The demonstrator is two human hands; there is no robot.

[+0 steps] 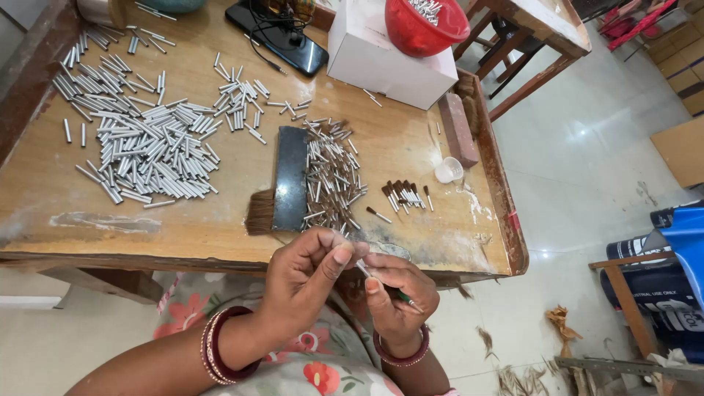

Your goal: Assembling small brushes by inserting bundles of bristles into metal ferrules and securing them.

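My left hand [304, 275] and my right hand [396, 293] meet just in front of the wooden table's near edge [183, 253]. Between their fingertips I pinch a small silver metal tube [364, 270]. A thin green-handled tool [407, 301] also pokes out of my right hand. Just beyond my hands lies a pile of thin metal tubes [330, 176] beside a dark flat brush with brown bristles [282, 187]. A few finished tubes with brown bristle tips [403, 196] lie to the right of that pile.
A large heap of silver tubes [143, 143] covers the table's left half. At the back stand a white box [389, 55] with a red bowl [425, 26] on it and a black phone with cable [279, 37]. A small white cup [449, 170] and a brick-like block [458, 128] sit right.
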